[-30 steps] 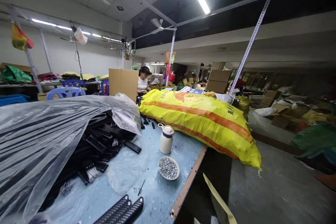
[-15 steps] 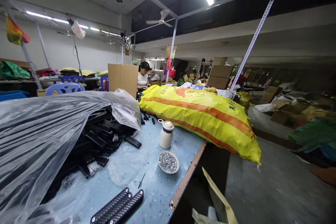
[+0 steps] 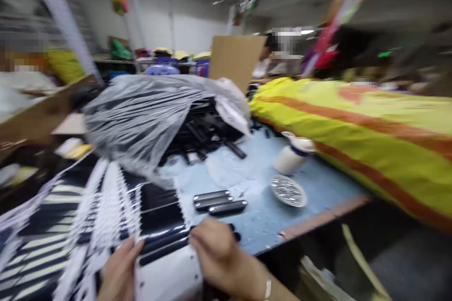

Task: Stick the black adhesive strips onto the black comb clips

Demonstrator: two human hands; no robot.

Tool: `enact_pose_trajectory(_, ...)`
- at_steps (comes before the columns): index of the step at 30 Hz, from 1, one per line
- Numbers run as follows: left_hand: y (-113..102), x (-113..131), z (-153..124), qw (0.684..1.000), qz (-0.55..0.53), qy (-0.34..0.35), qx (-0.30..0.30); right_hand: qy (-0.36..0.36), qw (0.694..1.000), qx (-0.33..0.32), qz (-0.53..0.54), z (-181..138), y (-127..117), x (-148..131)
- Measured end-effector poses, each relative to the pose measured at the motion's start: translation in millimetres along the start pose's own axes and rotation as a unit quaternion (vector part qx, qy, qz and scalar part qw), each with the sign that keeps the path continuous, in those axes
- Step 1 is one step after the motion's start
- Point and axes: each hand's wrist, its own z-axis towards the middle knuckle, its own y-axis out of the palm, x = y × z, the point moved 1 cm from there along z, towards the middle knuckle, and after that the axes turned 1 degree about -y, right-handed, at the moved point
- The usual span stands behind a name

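Observation:
Low in the view, my left hand (image 3: 120,270) is closed on the left edge of a glossy black-and-white folded panel (image 3: 164,225) with dotted white edging. At its right edge, my right hand (image 3: 217,251) is closed too, fingers curled round the border. The panel's lower part is a plain white section with small dark holes. Beyond my right hand lie several dark textured bars (image 3: 219,201) on the blue table (image 3: 247,169). Farther right are a bowl of small silvery pieces (image 3: 288,191) and a white lidded jar (image 3: 292,156). Motion blurs the picture.
Translucent plastic sheeting (image 3: 141,108) partly covers a heap of black slotted pieces (image 3: 201,129). A large yellow sack (image 3: 346,127) lies along the table's right side. A cardboard sheet (image 3: 236,61) stands behind. More white-edged black-striped material (image 3: 52,235) spreads at left.
The view has swung left and down. Both my hands and the black-and-white panel have come into sight; the sack, jar and bowl now appear farther right.

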Motion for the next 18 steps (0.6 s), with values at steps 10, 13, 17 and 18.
enact_pose_trajectory(10, -7.1, 23.6, -14.7, 0.988, -0.130, -0.027, -0.082, 0.027, 0.990, 0.117, -0.068, 36.8, -45.0, 49.2)
enact_pose_trajectory(13, -13.8, 23.2, -14.6, 0.987, -0.137, -0.016, -0.083, 0.034, 0.990, 0.107, -0.082, 36.6, -48.8, 46.5)
enact_pose_trajectory(17, -17.9, 22.7, -15.2, 0.987, -0.119, -0.032, -0.105, 0.003, 0.997, 0.071, -0.037, 28.7, -35.0, 32.8)
enact_pose_trajectory(18, -18.3, 22.4, -16.0, 0.988, -0.113, -0.030, -0.103, -0.006, 0.998, 0.064, -0.020, 24.9, -28.8, 27.8)
